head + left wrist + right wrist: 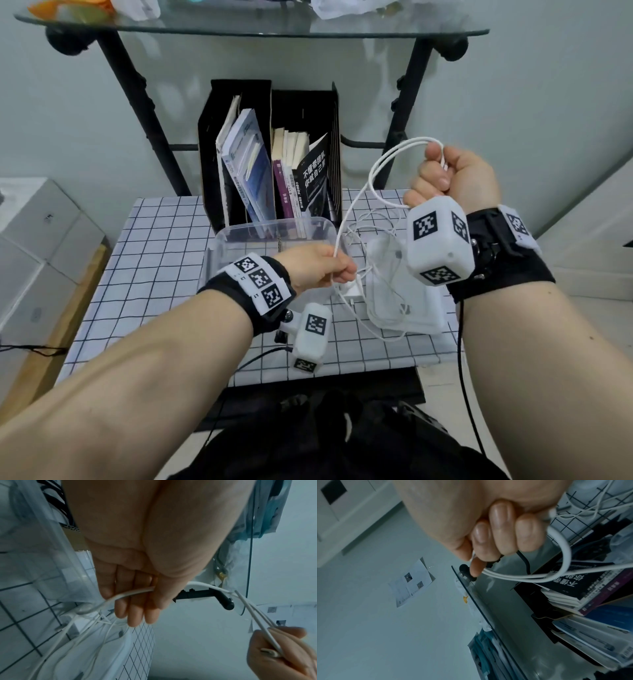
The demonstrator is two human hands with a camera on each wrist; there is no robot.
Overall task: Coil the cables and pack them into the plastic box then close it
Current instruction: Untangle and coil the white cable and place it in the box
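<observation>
Fingers of our right hand (455,178) curl tight around loops of thin white cable (356,202); below this grip, our left hand (315,267) pinches its strand.

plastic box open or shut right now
Open. The plastic box has no cover on its rim; its lid lies beside it on the table, under loose cables.
</observation>
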